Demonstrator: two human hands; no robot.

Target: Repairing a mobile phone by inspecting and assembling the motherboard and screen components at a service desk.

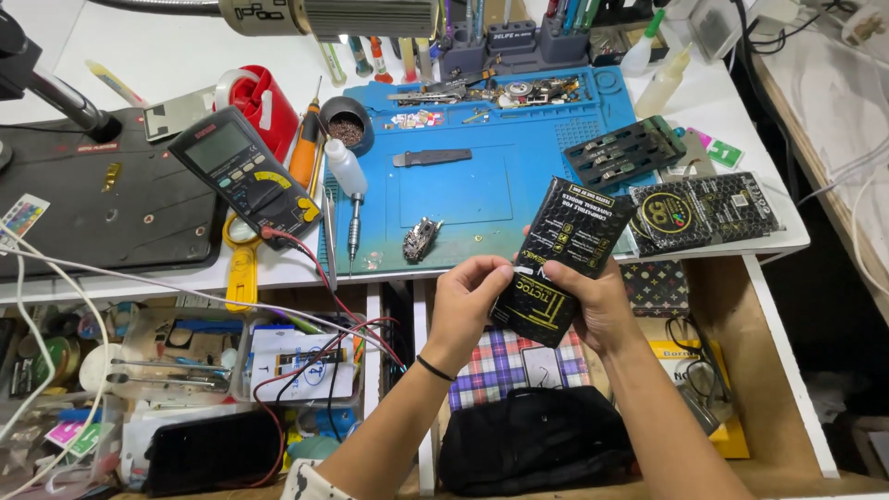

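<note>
a flat black packet with gold print (560,259) is held up over the front edge of the bench, tilted so its top leans toward the right, its lower end sitting between the two hands. the left hand (472,301) grips the packet's lower left edge, fingers curled round and thumb on the front face. the right hand (602,306) sits behind and under the packet's right side, fingers wrapped on the back; both hands are closed on the packet and close together, with only the packet between them. a thin black band circles the left wrist.

just beyond the packet's top lies a blue work mat (463,185) on the white bench; a small metal part (419,239) rests on the mat's near edge, well clear of the left hand. to the right of the packet, a second black packet with a coloured round mark (704,211) lies flat on the bench, near but not touching. further left, a multimeter (245,176) leans on a dark base plate, red and black leads trailing down toward the open drawers. a black pouch (532,440) lies below the forearms.
</note>
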